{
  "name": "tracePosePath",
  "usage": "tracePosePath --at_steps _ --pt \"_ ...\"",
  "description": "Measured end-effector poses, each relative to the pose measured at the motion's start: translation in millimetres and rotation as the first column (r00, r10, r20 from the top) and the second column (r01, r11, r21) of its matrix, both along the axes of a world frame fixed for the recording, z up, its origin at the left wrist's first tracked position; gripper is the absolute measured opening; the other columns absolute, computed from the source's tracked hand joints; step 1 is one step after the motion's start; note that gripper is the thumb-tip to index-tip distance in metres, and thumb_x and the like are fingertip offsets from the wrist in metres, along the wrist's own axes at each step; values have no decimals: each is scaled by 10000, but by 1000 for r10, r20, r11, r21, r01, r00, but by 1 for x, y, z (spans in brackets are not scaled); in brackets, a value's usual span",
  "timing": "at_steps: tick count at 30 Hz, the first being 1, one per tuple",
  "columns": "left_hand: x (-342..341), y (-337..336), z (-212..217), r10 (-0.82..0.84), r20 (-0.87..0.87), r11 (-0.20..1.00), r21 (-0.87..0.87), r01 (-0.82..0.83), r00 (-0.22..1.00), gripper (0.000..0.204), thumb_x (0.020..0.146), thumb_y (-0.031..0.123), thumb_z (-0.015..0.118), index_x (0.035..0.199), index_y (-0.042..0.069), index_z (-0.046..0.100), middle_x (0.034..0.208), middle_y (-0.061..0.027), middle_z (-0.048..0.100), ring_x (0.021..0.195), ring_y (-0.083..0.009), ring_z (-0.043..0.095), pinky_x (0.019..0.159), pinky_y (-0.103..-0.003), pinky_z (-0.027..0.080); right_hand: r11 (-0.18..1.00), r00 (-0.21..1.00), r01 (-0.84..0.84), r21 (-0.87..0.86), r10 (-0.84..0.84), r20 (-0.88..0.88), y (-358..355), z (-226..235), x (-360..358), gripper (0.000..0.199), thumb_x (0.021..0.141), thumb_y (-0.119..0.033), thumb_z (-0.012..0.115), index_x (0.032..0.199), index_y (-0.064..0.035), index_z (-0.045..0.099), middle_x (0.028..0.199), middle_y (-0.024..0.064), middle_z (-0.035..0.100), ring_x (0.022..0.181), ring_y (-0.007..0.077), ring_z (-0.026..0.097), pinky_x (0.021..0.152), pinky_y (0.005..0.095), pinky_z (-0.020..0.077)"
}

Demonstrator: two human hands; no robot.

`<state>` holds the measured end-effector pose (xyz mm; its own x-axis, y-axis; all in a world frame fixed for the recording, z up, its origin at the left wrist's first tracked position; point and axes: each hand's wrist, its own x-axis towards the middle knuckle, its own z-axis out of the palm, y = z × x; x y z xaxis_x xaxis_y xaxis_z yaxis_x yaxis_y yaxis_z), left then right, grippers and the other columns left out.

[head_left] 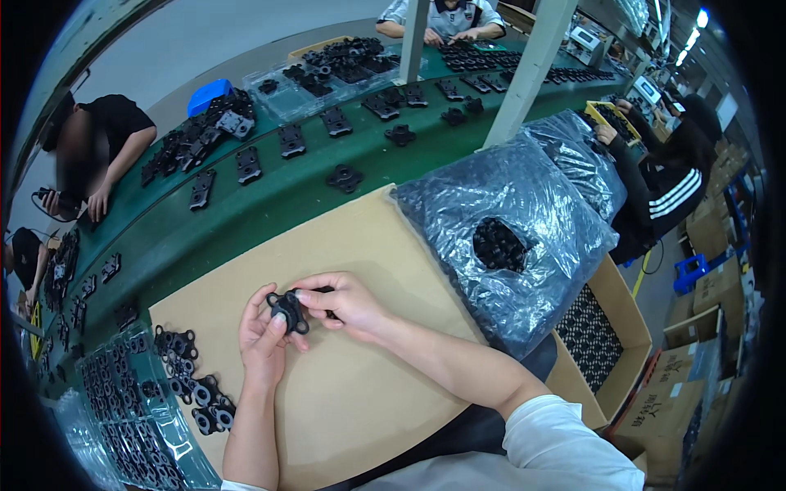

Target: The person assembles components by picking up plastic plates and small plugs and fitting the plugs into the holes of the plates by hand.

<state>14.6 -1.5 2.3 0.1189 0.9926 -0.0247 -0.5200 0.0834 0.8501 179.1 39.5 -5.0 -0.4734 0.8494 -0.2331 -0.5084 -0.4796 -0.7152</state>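
Note:
Above the tan cardboard sheet, my left hand grips a small black plastic part with rounded ear-like loops, thumb across its front. My right hand is closed at the part's right side, its thumb and fingertips pinching there. Something dark shows between the right fingers, too covered to tell whether it is a separate piece. Left of my left forearm, several black parts with round holes lie in a loose cluster on the cardboard's edge.
A clear tray of black rings lies at lower left. A large plastic bag of black parts, torn open, rests at right beside a cardboard box. Beyond runs a green conveyor carrying black parts. Co-workers sit around it; a metal post rises there.

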Motion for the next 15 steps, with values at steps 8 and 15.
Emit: tracePosePath --at_steps 8,15 --pt "-4 2 1 26 -23 999 -27 -26 999 504 847 12 569 1310 16 369 840 -172 620 509 -206 577 437 -261 485 986 981 83 145 -107 164 -9 14 -8 162 887 -78 590 1015 20 605 681 27 528 537 45 409 413 154 282" --pt "1 0 -3 42 -25 999 -17 -43 999 498 839 -6 569 1300 1 383 811 -164 618 487 -206 569 434 -261 482 989 992 108 -101 -113 -47 -5 5 -2 150 897 -100 583 983 19 616 651 25 516 521 50 407 426 181 300"
